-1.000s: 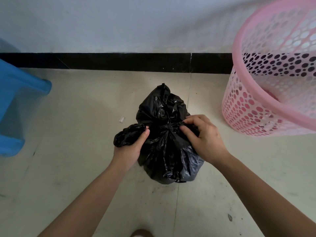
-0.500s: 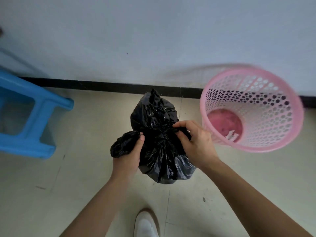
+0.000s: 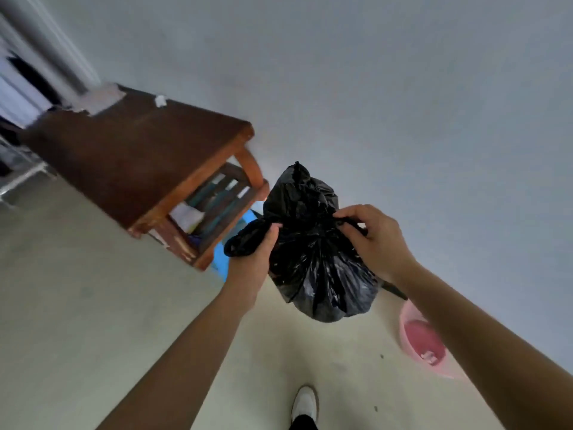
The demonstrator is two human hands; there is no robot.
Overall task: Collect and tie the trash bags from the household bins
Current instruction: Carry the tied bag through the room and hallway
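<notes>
A full black trash bag [image 3: 313,259] hangs in the air in front of me, gathered at its neck with a loose flap standing up above. My left hand [image 3: 254,259] grips one bunched end of the bag's top on the left side. On the right, my right hand [image 3: 375,240] pinches the other end at the knot. The pink perforated bin [image 3: 421,342] stands on the floor at the lower right, partly hidden behind my right forearm, with a scrap in its bottom.
A brown wooden table [image 3: 136,156] with a slatted lower shelf stands at the left against the pale wall. A blue stool [image 3: 221,252] peeks out behind the bag and my left hand. My white shoe [image 3: 305,405] is on the pale floor below.
The bag has come up off the floor, held in both hands. The view has risen and swung left: the table has appeared, and the pink bin has dropped to the lower right.
</notes>
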